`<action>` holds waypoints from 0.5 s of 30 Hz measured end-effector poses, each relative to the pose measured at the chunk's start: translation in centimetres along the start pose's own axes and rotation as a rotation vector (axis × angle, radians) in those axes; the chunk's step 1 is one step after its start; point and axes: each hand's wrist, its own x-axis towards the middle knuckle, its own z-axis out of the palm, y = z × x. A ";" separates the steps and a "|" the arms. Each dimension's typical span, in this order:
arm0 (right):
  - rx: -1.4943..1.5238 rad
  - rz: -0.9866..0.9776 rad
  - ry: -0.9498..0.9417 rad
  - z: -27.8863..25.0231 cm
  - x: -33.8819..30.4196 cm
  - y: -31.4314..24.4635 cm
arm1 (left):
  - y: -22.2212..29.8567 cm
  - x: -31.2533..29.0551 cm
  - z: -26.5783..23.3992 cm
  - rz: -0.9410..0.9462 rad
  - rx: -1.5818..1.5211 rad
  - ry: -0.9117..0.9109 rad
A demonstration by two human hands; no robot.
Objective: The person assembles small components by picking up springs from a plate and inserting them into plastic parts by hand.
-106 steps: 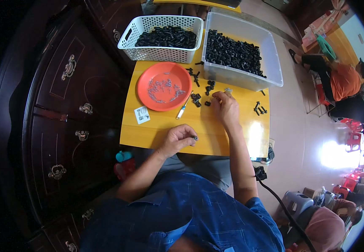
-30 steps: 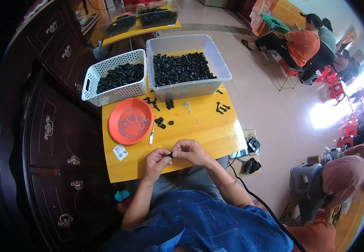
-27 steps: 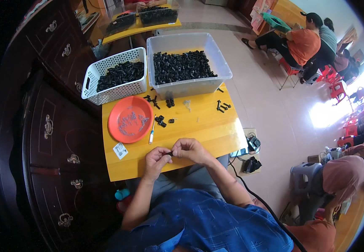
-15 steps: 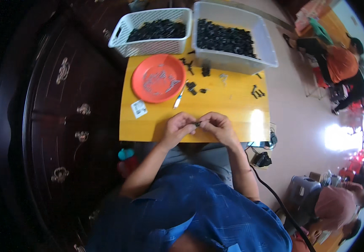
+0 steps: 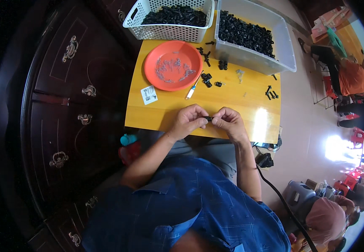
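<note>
Above the near edge of the yellow table [image 5: 165, 113], my left hand [image 5: 189, 121] and my right hand [image 5: 231, 122] meet with their fingertips pinched together. Between them is a small black plastic part [image 5: 208, 119], gripped from both sides; its exact shape is mostly covered by the fingers. Just beyond my hands lies a blue and white pen-like tool [image 5: 191, 91]. Farther off are a cluster of black parts [image 5: 207, 80] and one more black piece [image 5: 218, 84]. An orange-red bowl [image 5: 151, 75] holding several small silver pins or screws stands to the left.
At the back, a white perforated basket [image 5: 169, 33] and a clear bin [image 5: 253, 53] hold many black parts. A white printed card [image 5: 149, 95] lies below the bowl. Black screw-like pieces [image 5: 271, 93] lie at the right. A dark cable [image 5: 274, 189] runs beside my right arm; people sit farther right.
The view has shifted, so the table sits tilted and higher in the picture. Both hands still pinch the small black part, which now shows more between the fingertips.
</note>
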 end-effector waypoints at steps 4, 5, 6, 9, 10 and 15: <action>-0.035 0.004 -0.051 -0.4 0.2 -0.1 | 0.0 0.0 0.2 -0.008 0.016 -0.005; -0.065 -0.012 -0.077 -0.5 0.3 -0.2 | 0.0 0.0 0.2 -0.015 0.030 -0.007; -0.065 -0.006 -0.076 -0.5 0.3 -0.3 | -0.1 0.0 0.3 -0.015 0.029 -0.007; -0.154 -0.014 -0.066 -0.5 0.3 -0.7 | -0.5 0.1 0.4 -0.026 0.038 0.013; -0.212 -0.010 -0.069 -0.4 0.2 -0.8 | -0.7 0.0 0.4 -0.031 0.072 0.034; -0.422 -0.034 0.000 -0.3 -0.3 -0.5 | -1.3 0.0 1.0 0.033 0.208 0.061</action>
